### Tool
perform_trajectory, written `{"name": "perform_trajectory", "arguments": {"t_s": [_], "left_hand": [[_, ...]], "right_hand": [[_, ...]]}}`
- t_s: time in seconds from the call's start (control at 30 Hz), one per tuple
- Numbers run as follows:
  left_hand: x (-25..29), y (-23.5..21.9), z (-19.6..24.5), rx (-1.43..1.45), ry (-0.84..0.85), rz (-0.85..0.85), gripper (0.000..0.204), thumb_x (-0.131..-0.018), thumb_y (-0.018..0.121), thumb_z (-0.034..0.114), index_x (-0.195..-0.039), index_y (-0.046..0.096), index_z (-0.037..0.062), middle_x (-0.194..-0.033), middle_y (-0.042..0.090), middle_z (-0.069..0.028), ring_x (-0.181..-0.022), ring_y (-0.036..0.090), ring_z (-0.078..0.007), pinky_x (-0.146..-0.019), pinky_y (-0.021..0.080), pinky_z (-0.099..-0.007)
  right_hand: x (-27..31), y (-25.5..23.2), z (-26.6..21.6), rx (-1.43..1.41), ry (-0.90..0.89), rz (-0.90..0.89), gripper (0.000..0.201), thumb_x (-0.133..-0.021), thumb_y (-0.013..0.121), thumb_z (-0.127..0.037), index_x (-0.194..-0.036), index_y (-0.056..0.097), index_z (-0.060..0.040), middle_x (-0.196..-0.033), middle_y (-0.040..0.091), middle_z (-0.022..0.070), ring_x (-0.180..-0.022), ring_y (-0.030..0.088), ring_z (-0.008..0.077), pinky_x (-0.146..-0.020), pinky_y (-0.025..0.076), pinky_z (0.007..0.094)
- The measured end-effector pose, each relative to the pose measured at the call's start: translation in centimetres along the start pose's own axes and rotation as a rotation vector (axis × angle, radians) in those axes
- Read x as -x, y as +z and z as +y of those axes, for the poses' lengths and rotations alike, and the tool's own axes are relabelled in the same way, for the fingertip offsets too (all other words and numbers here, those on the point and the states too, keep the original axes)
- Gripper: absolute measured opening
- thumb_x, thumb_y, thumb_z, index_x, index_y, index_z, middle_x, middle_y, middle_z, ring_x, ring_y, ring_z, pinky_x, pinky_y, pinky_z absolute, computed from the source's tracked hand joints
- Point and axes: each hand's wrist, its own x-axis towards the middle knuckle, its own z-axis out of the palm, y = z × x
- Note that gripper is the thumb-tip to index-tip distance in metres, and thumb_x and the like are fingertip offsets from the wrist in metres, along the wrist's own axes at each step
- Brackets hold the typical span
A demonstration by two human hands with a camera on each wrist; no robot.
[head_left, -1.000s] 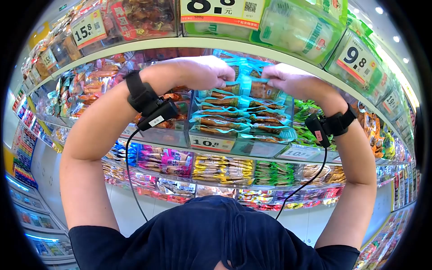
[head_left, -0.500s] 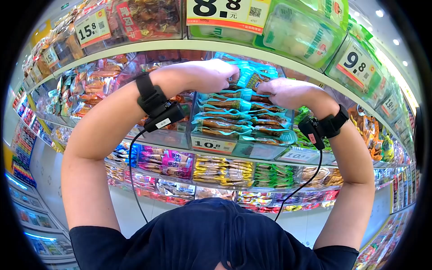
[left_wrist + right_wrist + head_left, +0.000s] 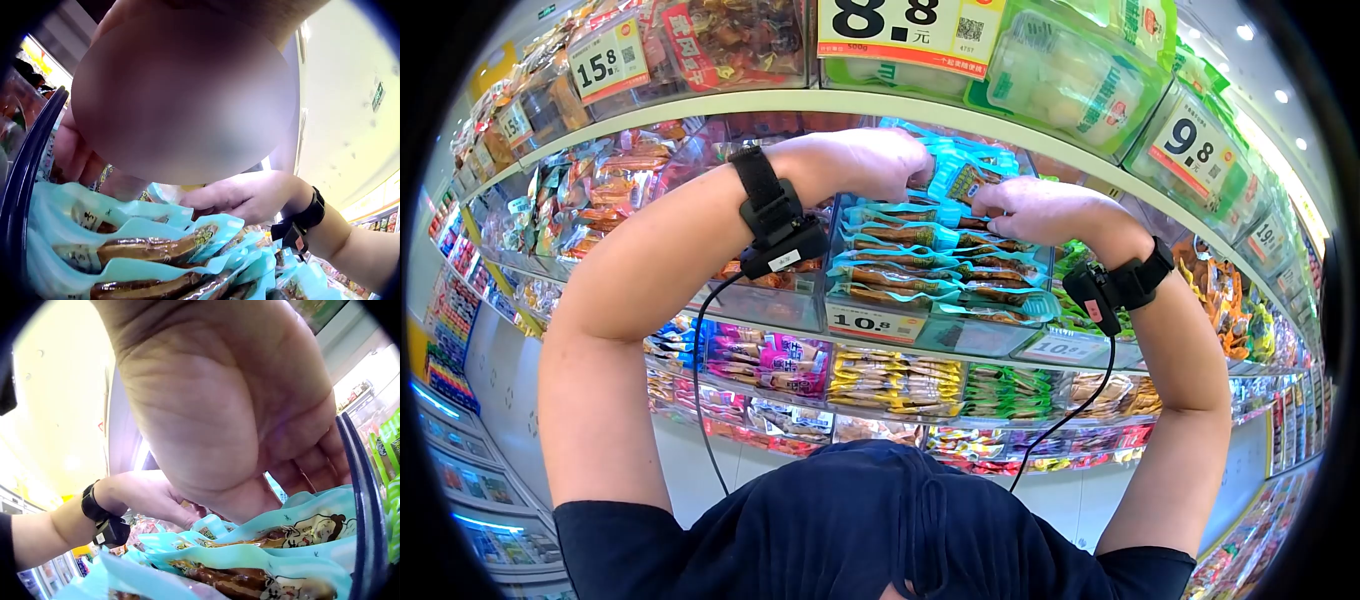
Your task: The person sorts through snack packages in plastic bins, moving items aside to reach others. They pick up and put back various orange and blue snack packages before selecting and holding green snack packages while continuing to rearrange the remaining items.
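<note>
Both hands are at the back of a clear bin [image 3: 975,330] packed with blue-edged snack packets [image 3: 895,257], their brown contents showing through. My left hand [image 3: 885,165] reaches in from the left, fingers and thumb bent about the edge of a packet; a blurred patch covers much of this hand in the left wrist view. From the right, my right hand [image 3: 1040,208] pinches the other side of a tilted blue packet [image 3: 962,182] between thumb and fingers. In the right wrist view, blue film [image 3: 277,487] shows between that thumb and the bent fingers.
An upper shelf edge [image 3: 740,100] runs just above both hands, with large price cards [image 3: 908,35] over it. Dark bin dividers [image 3: 359,506] flank the packets. Green packets [image 3: 1075,285] fill the right-hand bin. A lower shelf holds yellow packets [image 3: 895,380].
The topmost blue packets have shifted to the back and now sit tilted between the hands. My right hand has come slightly lower and my left forearm has swung right.
</note>
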Motion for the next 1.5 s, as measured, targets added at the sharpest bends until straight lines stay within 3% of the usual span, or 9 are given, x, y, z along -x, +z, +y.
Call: {"name": "perform_trajectory", "arguments": {"t_s": [0.43, 0.7, 0.83, 0.9, 0.97, 1.03, 1.27, 1.37, 1.5], "left_hand": [[0.9, -0.9, 0.2, 0.034, -0.036, -0.047, 0.012, -0.087, 0.051, 0.014, -0.089, 0.056, 0.0033, -0.079, 0.059, -0.0163, -0.076, 0.057, -0.0330, -0.068, 0.045, -0.0423], [2.3, -1.0, 0.7, 0.087, 0.009, -0.087, 0.030, -0.093, 0.048, 0.014, -0.122, 0.053, 0.0062, -0.107, 0.062, -0.0195, -0.102, 0.058, -0.0350, -0.086, 0.046, -0.0426], [2.4, -1.0, 1.0, 0.077, -0.011, -0.119, 0.035, -0.094, 0.045, 0.013, -0.128, 0.051, 0.0073, -0.112, 0.061, -0.0208, -0.106, 0.058, -0.0356, -0.089, 0.046, -0.0429], [2.4, -0.8, 0.9, 0.078, -0.003, -0.104, 0.034, -0.094, 0.044, 0.013, -0.127, 0.051, 0.0074, -0.112, 0.061, -0.0211, -0.106, 0.057, -0.0363, -0.089, 0.046, -0.0432], [2.4, -0.6, 0.8, 0.078, 0.002, -0.096, 0.034, -0.094, 0.044, 0.013, -0.127, 0.051, 0.0075, -0.112, 0.061, -0.0216, -0.106, 0.057, -0.0369, -0.089, 0.046, -0.0436], [2.3, -0.4, 0.6, 0.077, 0.006, -0.092, 0.034, -0.094, 0.043, 0.013, -0.127, 0.052, 0.0074, -0.112, 0.061, -0.0221, -0.106, 0.057, -0.0376, -0.089, 0.045, -0.0441], [2.3, 0.0, 0.2, 0.075, 0.048, -0.072, 0.034, -0.094, 0.043, 0.013, -0.126, 0.052, 0.0076, -0.111, 0.060, -0.0237, -0.106, 0.056, -0.0389, -0.090, 0.045, -0.0446], [2.2, 0.0, 0.3, 0.094, 0.021, -0.097, 0.033, -0.094, 0.044, 0.014, -0.126, 0.052, 0.0079, -0.112, 0.060, -0.0231, -0.107, 0.056, -0.0382, -0.090, 0.045, -0.0442], [2.2, -0.1, 0.2, 0.081, 0.024, -0.100, 0.034, -0.094, 0.044, 0.014, -0.126, 0.052, 0.0086, -0.113, 0.060, -0.0221, -0.108, 0.056, -0.0370, -0.090, 0.045, -0.0436]], "right_hand": [[0.5, -0.3, -0.3, -0.007, 0.000, 0.009, 0.030, -0.089, 0.052, -0.018, -0.116, 0.058, -0.0057, -0.108, 0.063, 0.0185, -0.104, 0.058, 0.0348, -0.089, 0.046, 0.0423], [-0.5, -0.1, 0.6, 0.040, -0.037, 0.011, 0.027, -0.089, 0.053, -0.019, -0.111, 0.060, -0.0051, -0.102, 0.065, 0.0167, -0.096, 0.061, 0.0325, -0.084, 0.048, 0.0413], [-1.2, -0.7, 0.9, 0.039, -0.016, 0.350, 0.020, -0.086, 0.056, -0.019, -0.097, 0.061, -0.0038, -0.083, 0.063, 0.0134, -0.081, 0.060, 0.0300, -0.074, 0.047, 0.0403], [-3.4, 0.8, 4.8, 0.704, -0.115, 0.684, 0.019, -0.086, 0.056, -0.020, -0.093, 0.061, -0.0031, -0.082, 0.062, 0.0147, -0.079, 0.060, 0.0308, -0.073, 0.047, 0.0411], [-3.9, 1.1, 5.4, 0.793, -0.089, 0.672, 0.018, -0.085, 0.057, -0.020, -0.091, 0.061, -0.0028, -0.081, 0.061, 0.0161, -0.078, 0.060, 0.0315, -0.071, 0.047, 0.0417], [-3.9, 0.6, 3.6, 0.292, 0.053, 0.335, 0.018, -0.084, 0.057, -0.019, -0.091, 0.061, -0.0029, -0.081, 0.060, 0.0176, -0.076, 0.060, 0.0320, -0.070, 0.047, 0.0424], [-3.7, 0.7, 3.0, 0.108, 0.080, 0.439, 0.015, -0.082, 0.055, -0.015, -0.090, 0.061, -0.0041, -0.082, 0.060, 0.0185, -0.078, 0.060, 0.0330, -0.071, 0.047, 0.0433], [-3.3, 0.9, 3.5, 0.178, -0.003, 0.645, 0.013, -0.082, 0.055, -0.014, -0.089, 0.060, -0.0043, -0.082, 0.059, 0.0177, -0.077, 0.059, 0.0327, -0.071, 0.047, 0.0421], [-0.7, -1.0, 2.0, 0.339, -0.120, 0.495, 0.010, -0.083, 0.055, -0.012, -0.089, 0.057, -0.0045, -0.082, 0.058, 0.0163, -0.076, 0.058, 0.0314, -0.070, 0.047, 0.0403]]}}
